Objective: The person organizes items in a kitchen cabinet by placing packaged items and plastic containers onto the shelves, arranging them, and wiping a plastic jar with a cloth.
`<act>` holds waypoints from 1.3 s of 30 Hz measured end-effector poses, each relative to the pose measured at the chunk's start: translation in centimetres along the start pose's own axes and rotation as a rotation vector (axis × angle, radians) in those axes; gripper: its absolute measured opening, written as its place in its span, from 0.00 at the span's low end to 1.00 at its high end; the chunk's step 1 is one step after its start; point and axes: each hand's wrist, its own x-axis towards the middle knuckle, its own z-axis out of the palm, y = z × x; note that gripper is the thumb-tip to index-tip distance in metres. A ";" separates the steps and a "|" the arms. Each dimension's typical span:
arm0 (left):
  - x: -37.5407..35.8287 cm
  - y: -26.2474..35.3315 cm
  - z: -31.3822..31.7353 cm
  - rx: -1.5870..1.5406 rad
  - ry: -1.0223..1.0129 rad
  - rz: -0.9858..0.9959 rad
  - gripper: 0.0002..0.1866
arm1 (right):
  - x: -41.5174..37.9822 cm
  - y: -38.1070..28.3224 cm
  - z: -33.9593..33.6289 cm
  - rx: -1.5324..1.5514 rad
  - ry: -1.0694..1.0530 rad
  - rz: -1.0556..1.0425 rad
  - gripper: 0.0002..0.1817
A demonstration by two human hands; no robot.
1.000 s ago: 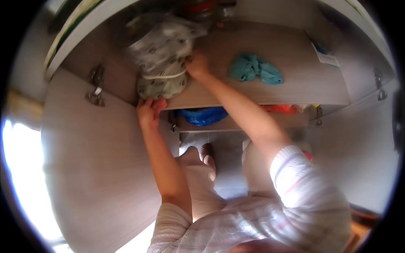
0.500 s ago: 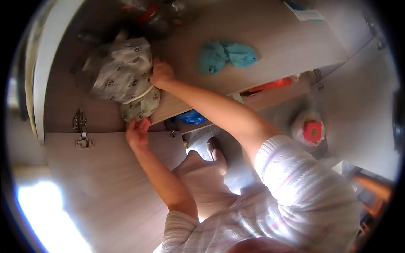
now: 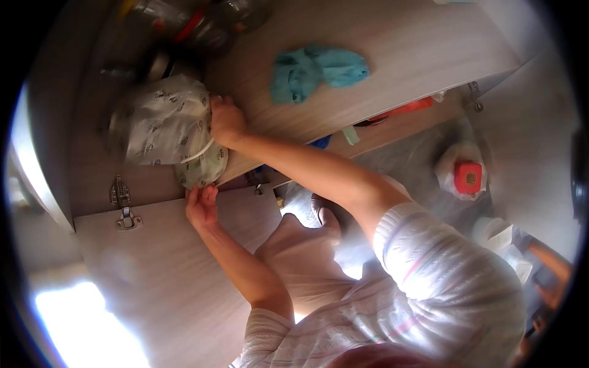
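Note:
A bundle in translucent plastic with small dark print (image 3: 169,119) sits at the left of the cabinet shelf, slightly blurred. My right hand (image 3: 227,126) is closed on its right side, the thumb side hidden against the plastic. Below it, a round, flat piece in similar printed plastic (image 3: 205,167) sticks out toward the shelf's front edge. At its lower rim, my left hand (image 3: 202,205) has its fingertips bent around the edge. A pale curved rim (image 3: 199,151) shows between the bundle and the round piece.
A crumpled teal cloth or bag (image 3: 319,70) lies on the shelf (image 3: 399,55). Glass jars (image 3: 211,34) stand at the back left. The open cabinet door (image 3: 159,270) with its metal hinge (image 3: 126,211) is at lower left. A red box (image 3: 468,176) sits at right.
The view has shifted slightly, so the teal cloth appears farther left and up. Both hands stay at the bundle and the round piece, with little movement relative to them.

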 end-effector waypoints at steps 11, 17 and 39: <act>0.8 -0.8 2.7 -0.016 0.029 0.003 0.10 | 2.3 2.2 -1.2 -0.196 0.022 -0.124 0.19; 1.7 -1.6 5.6 -0.046 -0.056 -0.024 0.16 | 5.3 3.8 -3.2 -0.288 0.052 -0.208 0.18; 0.8 -1.6 7.4 -0.215 -0.023 -0.109 0.18 | 4.7 3.1 -4.7 -0.003 -0.118 -0.031 0.20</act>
